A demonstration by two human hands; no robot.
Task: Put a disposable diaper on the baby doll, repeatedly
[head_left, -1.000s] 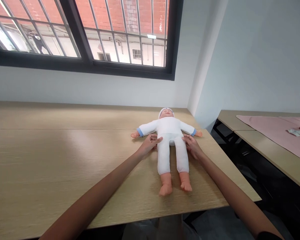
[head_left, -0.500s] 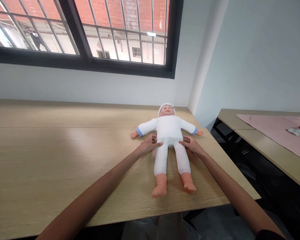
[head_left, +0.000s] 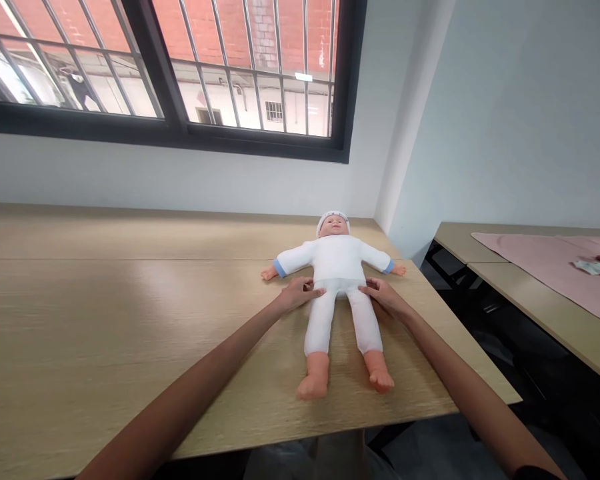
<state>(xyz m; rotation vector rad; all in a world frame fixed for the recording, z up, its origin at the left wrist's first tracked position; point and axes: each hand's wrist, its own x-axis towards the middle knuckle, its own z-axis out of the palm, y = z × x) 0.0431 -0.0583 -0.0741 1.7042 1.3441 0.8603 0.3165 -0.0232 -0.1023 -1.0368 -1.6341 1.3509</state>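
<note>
White cloth covered the baby doll point(head_left: 336, 263), which lay on its back on a light wooden table point(head_left: 130, 320), close to the table's right edge, with both arms spread outward. In the head view, the doll seemed light, and its padded suit point(head_left: 337, 257) seemed soft and likely to give under the fingers. The bare vinyl feet point(head_left: 313, 385) looked firmer. It did not appear fragile, and the trunk, around the waist, looked like the surest place to take hold of it.

The person's arms came forward from the lower corners and angled inward. The left hand point(head_left: 300, 293) lay palm down beside the doll's right hip, and the right hand point(head_left: 383, 297) lay in the same way beside its left hip. The fingers of the left hand point(head_left: 313, 288) were extended and slightly apart, their tips touching the suit. The fingers of the right hand point(head_left: 371, 286) were similar, and neither hand was clamped on the doll. Beyond, a pink cloth point(head_left: 540, 257) covered a second table point(head_left: 545, 313).
</note>
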